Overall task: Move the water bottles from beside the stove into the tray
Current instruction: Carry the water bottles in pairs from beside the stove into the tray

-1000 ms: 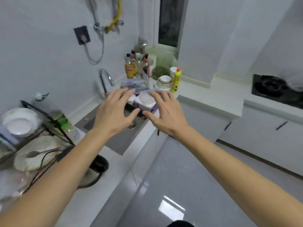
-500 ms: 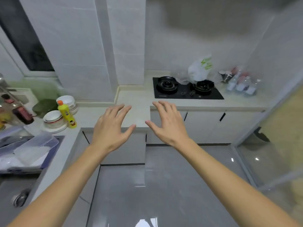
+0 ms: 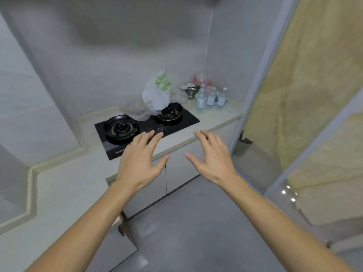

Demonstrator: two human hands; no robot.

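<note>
Three small clear water bottles (image 3: pixel 211 98) with white caps stand close together on the pale counter, to the right of the black two-burner stove (image 3: pixel 146 125). My left hand (image 3: pixel 140 160) hovers open and empty, fingers spread, over the stove's front edge. Held out in front of the counter edge, my right hand (image 3: pixel 213 157) is open and empty too. Both hands are well short of the bottles. No tray is in view.
A white plastic bag (image 3: pixel 157 92) sits behind the right burner. A metal bowl (image 3: pixel 190 91) and blurred reddish items stand behind the bottles. A glass sliding door (image 3: pixel 275 107) bounds the counter on the right. Grey floor lies below my arms.
The view has swung right, from the sink corner to the stove. The stove and bottles are now nearer and more central. Both hands stay raised, open and empty.
</note>
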